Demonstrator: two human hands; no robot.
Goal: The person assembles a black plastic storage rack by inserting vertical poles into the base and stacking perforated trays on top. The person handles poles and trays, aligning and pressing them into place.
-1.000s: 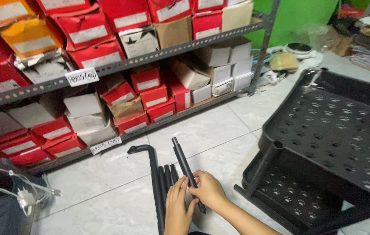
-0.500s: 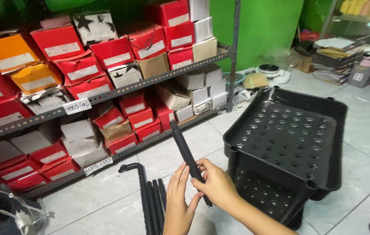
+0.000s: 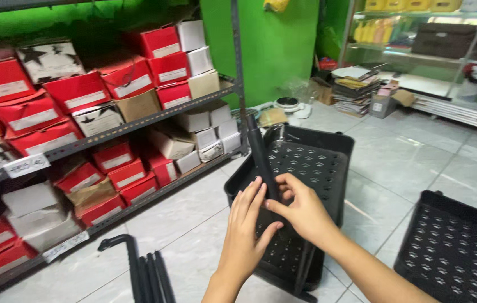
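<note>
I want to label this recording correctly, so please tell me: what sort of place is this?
Probably a shop's stockroom, perhaps for shoes. A metal shelf rack is packed with red and white boxes, and black perforated trays stand on the tiled floor. Both hands, left and right, handle a black tube.

Both hands, left hand (image 3: 247,233) and right hand (image 3: 300,210), have lifted the black tube (image 3: 261,157) upright over the perforated black tray (image 3: 311,163).

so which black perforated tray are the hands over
The stacked black perforated tray at centre, beneath both hands; the other tray sits apart at lower right.
</note>
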